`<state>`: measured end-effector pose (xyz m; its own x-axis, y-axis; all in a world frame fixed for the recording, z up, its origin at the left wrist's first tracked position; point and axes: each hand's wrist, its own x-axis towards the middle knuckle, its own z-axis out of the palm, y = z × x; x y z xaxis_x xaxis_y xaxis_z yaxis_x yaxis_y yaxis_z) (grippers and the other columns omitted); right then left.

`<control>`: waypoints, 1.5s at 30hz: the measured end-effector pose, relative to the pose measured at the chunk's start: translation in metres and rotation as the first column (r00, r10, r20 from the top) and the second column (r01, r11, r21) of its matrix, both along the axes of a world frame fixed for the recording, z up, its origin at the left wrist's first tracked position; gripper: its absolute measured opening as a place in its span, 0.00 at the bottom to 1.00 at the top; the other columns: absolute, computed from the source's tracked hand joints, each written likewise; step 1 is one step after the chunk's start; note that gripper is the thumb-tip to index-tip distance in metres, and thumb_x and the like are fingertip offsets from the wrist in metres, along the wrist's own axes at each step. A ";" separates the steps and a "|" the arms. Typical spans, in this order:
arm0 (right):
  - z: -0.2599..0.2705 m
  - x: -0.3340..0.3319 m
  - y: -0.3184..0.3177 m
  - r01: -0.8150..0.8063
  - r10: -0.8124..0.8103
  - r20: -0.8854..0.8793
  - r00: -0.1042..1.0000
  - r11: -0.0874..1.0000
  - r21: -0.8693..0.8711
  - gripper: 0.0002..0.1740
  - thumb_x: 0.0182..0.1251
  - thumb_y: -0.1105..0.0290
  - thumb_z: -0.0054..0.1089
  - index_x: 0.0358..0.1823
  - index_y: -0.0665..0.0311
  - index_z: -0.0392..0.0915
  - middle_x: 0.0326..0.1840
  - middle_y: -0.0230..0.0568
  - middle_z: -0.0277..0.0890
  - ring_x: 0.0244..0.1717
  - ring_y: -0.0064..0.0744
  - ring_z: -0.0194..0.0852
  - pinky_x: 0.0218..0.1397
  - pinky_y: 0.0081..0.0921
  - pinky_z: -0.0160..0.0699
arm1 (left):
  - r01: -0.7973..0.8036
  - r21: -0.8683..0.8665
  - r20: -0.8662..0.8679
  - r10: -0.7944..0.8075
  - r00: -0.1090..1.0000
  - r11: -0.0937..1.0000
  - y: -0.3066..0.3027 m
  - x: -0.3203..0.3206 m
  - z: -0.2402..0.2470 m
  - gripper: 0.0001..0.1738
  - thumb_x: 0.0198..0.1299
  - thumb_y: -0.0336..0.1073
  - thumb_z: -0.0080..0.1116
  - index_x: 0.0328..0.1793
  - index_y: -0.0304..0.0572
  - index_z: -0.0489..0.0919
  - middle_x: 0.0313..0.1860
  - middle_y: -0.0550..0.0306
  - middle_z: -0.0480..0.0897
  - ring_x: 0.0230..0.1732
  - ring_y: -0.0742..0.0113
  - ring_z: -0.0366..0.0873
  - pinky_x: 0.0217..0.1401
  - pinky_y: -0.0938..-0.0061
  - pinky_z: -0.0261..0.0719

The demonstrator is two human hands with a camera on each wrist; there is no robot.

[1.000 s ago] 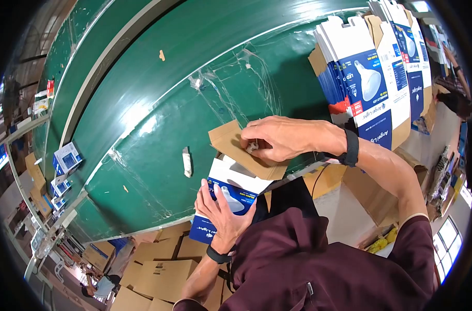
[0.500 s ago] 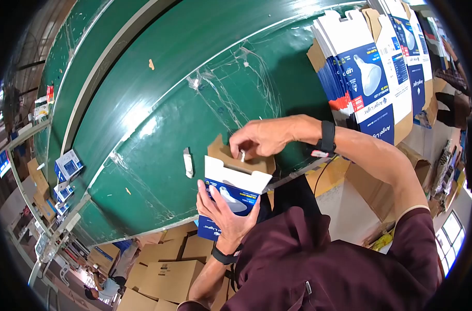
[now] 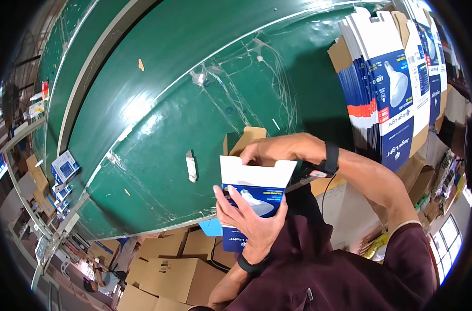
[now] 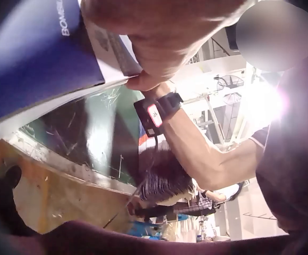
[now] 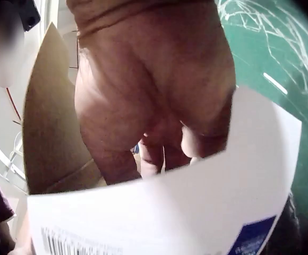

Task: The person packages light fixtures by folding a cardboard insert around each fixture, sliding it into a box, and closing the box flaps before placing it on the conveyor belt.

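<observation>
A blue-and-white printed box [image 3: 252,205] stands upright, its white flap raised, with brown inner flaps behind. My left hand [image 3: 251,223] grips its lower part, fingers spread over the printed face and thumb at the right edge. My right hand [image 3: 282,147] reaches behind the white flap, fingertips hidden in the head view. In the right wrist view, the fingers of my right hand [image 5: 156,95] point down into the open box [image 5: 159,212]; whatever they hold is hidden. The box's printed side [image 4: 37,64] shows close up in the left wrist view.
A stack of flat printed cartons [image 3: 391,93] stands at the right on the green table [image 3: 163,129]. A small whitish piece [image 3: 192,166] lies left of the box. Brown cartons [image 3: 168,280] are below the table edge, and small blue boxes [image 3: 65,166] sit far left.
The box has turned more upright and shifted right in view. My right hand has gone deeper behind the white flap, and the small white thing at its fingers is out of sight.
</observation>
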<state>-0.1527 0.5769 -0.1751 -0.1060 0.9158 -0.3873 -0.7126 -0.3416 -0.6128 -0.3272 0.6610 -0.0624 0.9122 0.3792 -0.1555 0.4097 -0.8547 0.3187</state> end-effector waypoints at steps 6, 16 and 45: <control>-0.022 -0.037 -0.039 0.390 -0.438 0.150 0.886 0.881 0.269 0.21 0.69 0.66 0.70 0.60 0.67 0.84 0.60 0.39 0.84 0.59 0.32 0.83 0.61 0.29 0.81 | -0.054 -0.052 -0.073 0.050 0.996 0.997 0.004 0.006 0.003 0.78 0.43 0.56 0.85 0.90 0.31 0.45 0.88 0.22 0.46 0.84 0.26 0.49 0.80 0.31 0.47; -0.058 -0.026 -0.013 0.209 -0.366 0.247 0.897 0.844 0.494 0.26 0.67 0.63 0.74 0.63 0.70 0.83 0.61 0.40 0.81 0.53 0.29 0.82 0.52 0.27 0.86 | -0.056 -0.242 -0.176 0.012 0.984 0.969 0.041 0.016 0.022 0.68 0.60 0.56 0.75 0.90 0.25 0.44 0.83 0.25 0.60 0.76 0.32 0.62 0.80 0.40 0.56; 0.059 -0.087 0.031 0.822 -0.906 0.186 0.381 0.240 -0.517 0.35 0.84 0.51 0.61 0.78 0.69 0.64 0.60 0.36 0.75 0.60 0.22 0.71 0.67 0.22 0.70 | -0.682 -0.729 -0.681 -0.045 0.731 -0.053 0.163 0.072 -0.016 0.27 0.78 0.40 0.52 0.75 0.28 0.79 0.79 0.42 0.74 0.76 0.58 0.75 0.79 0.67 0.70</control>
